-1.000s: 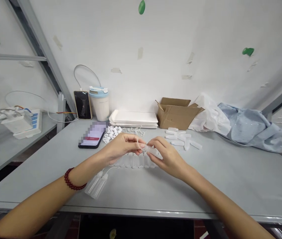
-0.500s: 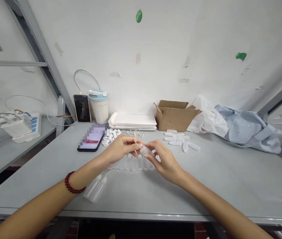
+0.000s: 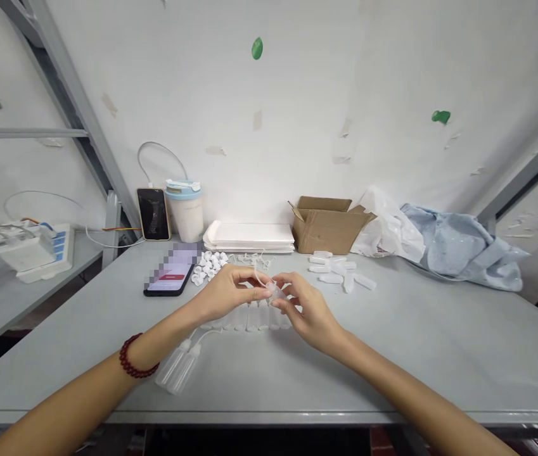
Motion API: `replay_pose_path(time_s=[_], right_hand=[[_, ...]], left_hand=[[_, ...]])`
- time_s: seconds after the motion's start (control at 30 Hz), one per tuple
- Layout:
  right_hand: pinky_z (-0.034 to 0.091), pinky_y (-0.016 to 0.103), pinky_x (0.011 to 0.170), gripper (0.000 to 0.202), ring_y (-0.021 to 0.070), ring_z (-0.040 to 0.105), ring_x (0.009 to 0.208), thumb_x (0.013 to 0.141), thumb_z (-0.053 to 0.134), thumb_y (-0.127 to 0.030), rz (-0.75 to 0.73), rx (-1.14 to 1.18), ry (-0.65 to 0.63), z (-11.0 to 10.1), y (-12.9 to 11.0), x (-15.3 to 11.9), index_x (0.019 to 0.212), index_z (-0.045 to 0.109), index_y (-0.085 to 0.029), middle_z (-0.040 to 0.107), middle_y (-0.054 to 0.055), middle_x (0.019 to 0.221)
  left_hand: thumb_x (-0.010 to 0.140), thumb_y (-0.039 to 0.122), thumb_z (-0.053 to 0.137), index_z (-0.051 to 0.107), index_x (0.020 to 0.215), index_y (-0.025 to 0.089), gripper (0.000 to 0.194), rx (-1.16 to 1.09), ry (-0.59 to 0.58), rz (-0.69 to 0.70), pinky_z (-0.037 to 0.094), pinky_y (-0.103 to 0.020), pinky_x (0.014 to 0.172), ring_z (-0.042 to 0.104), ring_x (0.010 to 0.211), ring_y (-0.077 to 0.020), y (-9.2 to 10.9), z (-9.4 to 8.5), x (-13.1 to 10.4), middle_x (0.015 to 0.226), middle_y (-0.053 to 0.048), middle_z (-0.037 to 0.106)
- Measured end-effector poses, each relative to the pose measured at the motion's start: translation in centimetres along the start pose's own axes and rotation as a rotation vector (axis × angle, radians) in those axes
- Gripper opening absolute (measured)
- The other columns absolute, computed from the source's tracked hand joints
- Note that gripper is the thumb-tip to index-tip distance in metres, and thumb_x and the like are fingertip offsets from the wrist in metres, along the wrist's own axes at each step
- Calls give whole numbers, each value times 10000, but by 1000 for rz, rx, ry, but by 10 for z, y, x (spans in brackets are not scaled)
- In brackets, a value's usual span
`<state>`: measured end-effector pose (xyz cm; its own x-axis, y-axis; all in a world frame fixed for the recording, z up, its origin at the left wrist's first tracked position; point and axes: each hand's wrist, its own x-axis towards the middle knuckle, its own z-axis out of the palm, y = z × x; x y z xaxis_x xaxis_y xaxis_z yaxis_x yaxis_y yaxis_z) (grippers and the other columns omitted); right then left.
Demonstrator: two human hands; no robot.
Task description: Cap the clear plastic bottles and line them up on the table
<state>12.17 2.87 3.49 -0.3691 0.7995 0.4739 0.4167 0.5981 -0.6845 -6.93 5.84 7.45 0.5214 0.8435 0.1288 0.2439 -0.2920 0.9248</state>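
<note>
We hold a small translucent bottle (image 3: 277,291) between both hands, above the middle of a grey table (image 3: 392,373). Our left hand (image 3: 229,292) pinches its neck end with thumb and forefinger close together, where a thin white tube (image 3: 256,273) curves upward. Our right hand (image 3: 312,314) has its fingers curled narrowly around the bottle's body; the exact contact of each fingertip is too small for us to tell. A dark red beaded bracelet (image 3: 136,358) circles our left wrist.

Beneath our hands we see a row of translucent bottles (image 3: 252,319) set side by side, partly hidden. Two clear capped bottles (image 3: 178,369) with thin tubes lie slanted near our left forearm.

Beyond our left hand are a heap of white caps (image 3: 209,266) and, just beside it, a scatter of small white pieces (image 3: 249,259). A smartphone (image 3: 172,272) lies flat left of the caps. Beyond our right hand we have loose white bottles (image 3: 339,268), some overlapping, in front of an open cardboard box (image 3: 328,232). Along the wall stand a blue-lidded tumbler (image 3: 185,214) and a white stack (image 3: 249,237).
</note>
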Motion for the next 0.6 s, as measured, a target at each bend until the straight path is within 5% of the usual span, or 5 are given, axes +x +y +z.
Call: replay_pose_path(time_s=[0.23,0.6], right_hand=[[537,275,559,261,149,617,742,832,586,-324,123,67,12,-1,-4,1,1044,482,-215,583,63,964],[537,278,527,324,136,606,601,784,630,-393,255,260,20,2,-9,3,1033,566,-196,637,15,725]], left_hand=[[741,336,664,714,895,184,222,13,-61,-33,465,-238,607,572,676,-133,6,-3,-1,829,-28,674],[735,300,659,667,975,168,275,-50,7,-9,523,-308,736,643,821,-186,-2,0,1,897,-49,686]])
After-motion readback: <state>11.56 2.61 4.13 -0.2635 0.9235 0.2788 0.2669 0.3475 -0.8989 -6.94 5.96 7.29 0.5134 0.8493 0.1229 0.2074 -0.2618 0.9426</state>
